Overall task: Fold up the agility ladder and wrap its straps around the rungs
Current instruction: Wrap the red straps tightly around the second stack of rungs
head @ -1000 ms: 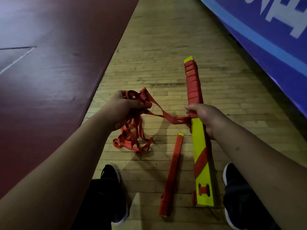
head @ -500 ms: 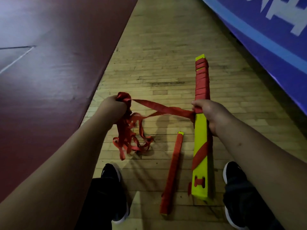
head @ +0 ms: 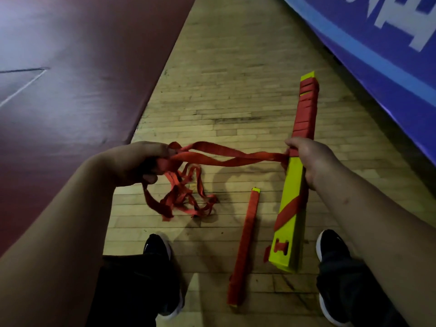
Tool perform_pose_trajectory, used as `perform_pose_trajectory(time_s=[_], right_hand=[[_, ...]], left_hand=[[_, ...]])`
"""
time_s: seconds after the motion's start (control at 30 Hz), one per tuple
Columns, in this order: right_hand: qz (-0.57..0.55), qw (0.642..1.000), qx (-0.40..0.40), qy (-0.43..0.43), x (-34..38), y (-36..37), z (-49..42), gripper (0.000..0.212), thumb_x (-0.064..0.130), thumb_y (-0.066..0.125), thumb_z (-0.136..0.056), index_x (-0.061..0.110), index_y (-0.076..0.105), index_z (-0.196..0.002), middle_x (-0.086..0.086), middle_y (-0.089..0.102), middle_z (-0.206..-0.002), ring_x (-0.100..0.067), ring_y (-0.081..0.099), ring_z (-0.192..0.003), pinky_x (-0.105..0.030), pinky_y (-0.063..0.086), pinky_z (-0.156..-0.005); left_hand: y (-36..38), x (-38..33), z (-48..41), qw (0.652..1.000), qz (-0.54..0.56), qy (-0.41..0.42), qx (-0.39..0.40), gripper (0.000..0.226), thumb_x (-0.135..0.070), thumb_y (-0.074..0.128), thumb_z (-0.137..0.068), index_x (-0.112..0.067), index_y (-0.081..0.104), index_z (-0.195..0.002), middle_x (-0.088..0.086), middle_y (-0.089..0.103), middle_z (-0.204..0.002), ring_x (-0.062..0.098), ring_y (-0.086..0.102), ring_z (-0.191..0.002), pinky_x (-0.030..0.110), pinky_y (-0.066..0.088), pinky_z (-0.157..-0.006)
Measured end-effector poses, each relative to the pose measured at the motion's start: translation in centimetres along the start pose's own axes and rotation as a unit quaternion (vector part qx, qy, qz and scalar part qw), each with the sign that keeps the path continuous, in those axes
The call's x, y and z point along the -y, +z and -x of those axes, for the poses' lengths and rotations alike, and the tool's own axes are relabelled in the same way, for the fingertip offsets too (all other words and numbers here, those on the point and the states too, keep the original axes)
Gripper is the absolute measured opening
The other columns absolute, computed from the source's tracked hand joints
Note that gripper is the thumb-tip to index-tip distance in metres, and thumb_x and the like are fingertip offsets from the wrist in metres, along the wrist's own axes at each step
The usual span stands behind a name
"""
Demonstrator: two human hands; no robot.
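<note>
Red woven strap (head: pixel 226 156) runs taut between 2 hands held apart: left hand (head: pixel 139 165) clutches the loose tangle, right hand (head: pixel 309 159) grips the yellow stacked plastic rungs (head: pixel 291 204) above the wooden floor (head: pixel 224 79).

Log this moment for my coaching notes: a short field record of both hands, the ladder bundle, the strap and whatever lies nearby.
left hand: grips bunched red strap
right hand: grips rung bundle mid-length
rung bundle: yellow, far half wrapped red
strap: spans between hands, loose tail heaped on wood floor
wrapped bar: lies between shoes
sides: maroon mat left, blue banner right
</note>
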State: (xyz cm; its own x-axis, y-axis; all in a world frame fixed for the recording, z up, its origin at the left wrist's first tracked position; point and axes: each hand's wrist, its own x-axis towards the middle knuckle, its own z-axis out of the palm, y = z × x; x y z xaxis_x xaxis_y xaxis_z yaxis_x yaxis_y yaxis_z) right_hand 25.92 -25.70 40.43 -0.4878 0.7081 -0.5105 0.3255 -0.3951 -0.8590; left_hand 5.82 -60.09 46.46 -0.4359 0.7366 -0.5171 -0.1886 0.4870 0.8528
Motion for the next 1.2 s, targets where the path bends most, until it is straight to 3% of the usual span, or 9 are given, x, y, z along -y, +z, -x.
perform_pose_trajectory(time_s=[0.17, 0.27, 0.37, 0.47, 0.67, 0.8, 0.9, 1.07, 1.2], right_hand=[[0.005, 1.0, -0.012, -0.003, -0.7, 0.1, 0.0, 0.034, 0.033, 0.082, -0.087, 0.01, 0.078, -0.111, -0.009, 0.077, -0.085, -0.027, 0.073, -0.058, -0.035, 0.058, -0.055], [0.005, 1.0, -0.01, 0.001, -0.9, 0.1, 0.0, 0.031, 0.032, 0.083, -0.087, 0.011, 0.078, -0.109, -0.008, 0.077, -0.082, -0.027, 0.072, -0.06, -0.037, 0.058, -0.056], [0.007, 1.0, -0.01, -0.001, -0.8, -0.1, 0.2, 0.019, 0.027, 0.081, -0.091, 0.012, 0.079, -0.102, -0.005, 0.075, -0.074, -0.023, 0.072, -0.057, -0.034, 0.058, -0.054], [-0.004, 1.0, -0.01, -0.009, -0.7, -0.2, 0.2, 0.021, 0.028, 0.083, -0.088, 0.013, 0.079, -0.101, -0.009, 0.077, -0.084, -0.028, 0.073, -0.065, -0.037, 0.06, -0.057], [-0.013, 0.998, 0.064, -0.003, -0.3, 0.6, 0.9, 0.014, 0.029, 0.077, -0.094, 0.015, 0.073, -0.093, -0.004, 0.069, -0.073, -0.022, 0.067, -0.05, -0.033, 0.057, -0.053], [0.02, 0.99, 0.136, 0.008, -0.2, 1.8, 2.9, 0.015, 0.029, 0.075, -0.098, 0.014, 0.072, -0.096, -0.003, 0.067, -0.071, -0.02, 0.066, -0.053, -0.03, 0.056, -0.048], [0.061, 0.985, 0.161, -0.011, 0.0, 2.6, 4.2, 0.025, 0.034, 0.078, -0.096, 0.01, 0.076, -0.105, -0.004, 0.073, -0.076, -0.023, 0.072, -0.067, -0.036, 0.059, -0.058], [0.098, 0.98, 0.164, -0.053, 0.6, 2.8, 5.4, 0.032, 0.035, 0.08, -0.093, 0.01, 0.076, -0.113, -0.005, 0.078, -0.078, -0.026, 0.077, -0.071, -0.041, 0.062, -0.063], [0.122, 0.977, 0.148, -0.093, 1.1, 2.2, 5.6, 0.032, 0.034, 0.081, -0.093, 0.012, 0.074, -0.115, -0.008, 0.081, -0.083, -0.029, 0.08, -0.072, -0.042, 0.063, -0.063]], left_hand=[[0.6, -0.5, -0.4, 0.997, 0.025, 0.04, -0.066, 0.06, -0.067, 0.079, -0.086, -0.01, 0.071, -0.102, 0.003, 0.053, -0.067, 0.013, 0.044, -0.05, 0.023, 0.039, -0.043], [1.5, -0.4, -0.8, 0.973, 0.036, 0.016, -0.229, 0.033, -0.043, 0.072, -0.101, -0.011, 0.066, -0.095, 0.005, 0.063, -0.064, 0.012, 0.051, -0.048, 0.025, 0.042, -0.045], [0.1, 1.2, -2.4, 0.918, -0.045, -0.011, -0.395, 0.024, -0.033, 0.078, -0.1, -0.011, 0.07, -0.106, 0.008, 0.075, -0.081, 0.019, 0.065, -0.074, 0.037, 0.054, -0.072], [-1.8, 2.4, -3.8, 0.88, -0.174, -0.063, -0.437, 0.012, -0.017, 0.079, -0.098, -0.012, 0.071, -0.103, 0.014, 0.073, -0.096, 0.031, 0.07, -0.091, 0.051, 0.063, -0.093], [2.0, 2.4, -4.7, 0.888, -0.345, -0.087, -0.29, 0.038, -0.026, 0.076, -0.1, -0.008, 0.07, -0.134, 0.013, 0.072, -0.127, 0.024, 0.065, -0.106, 0.038, 0.053, -0.09], [8.2, 1.0, -4.0, 0.962, -0.273, -0.007, -0.026, 0.055, -0.046, 0.074, -0.101, -0.028, 0.059, -0.151, -0.011, 0.068, -0.139, 0.011, 0.062, -0.129, 0.037, 0.05, -0.109], [11.8, 0.1, -4.3, 0.974, -0.216, 0.033, 0.063, 0.081, -0.046, 0.081, -0.095, -0.032, 0.041, -0.164, -0.018, 0.058, -0.155, 0.003, 0.056, -0.139, 0.035, 0.045, -0.117], [14.3, -0.8, -4.8, 0.969, -0.231, 0.078, 0.043, 0.036, -0.038, 0.084, -0.094, -0.031, 0.067, -0.126, -0.017, 0.073, -0.107, -0.012, 0.067, -0.094, 0.025, 0.049, -0.086], [14.2, -1.0, -4.9, 0.965, -0.242, 0.099, 0.022, 0.015, -0.035, 0.08, -0.098, -0.024, 0.072, -0.104, -0.01, 0.067, -0.085, 0.001, 0.064, -0.077, 0.029, 0.048, -0.078]])
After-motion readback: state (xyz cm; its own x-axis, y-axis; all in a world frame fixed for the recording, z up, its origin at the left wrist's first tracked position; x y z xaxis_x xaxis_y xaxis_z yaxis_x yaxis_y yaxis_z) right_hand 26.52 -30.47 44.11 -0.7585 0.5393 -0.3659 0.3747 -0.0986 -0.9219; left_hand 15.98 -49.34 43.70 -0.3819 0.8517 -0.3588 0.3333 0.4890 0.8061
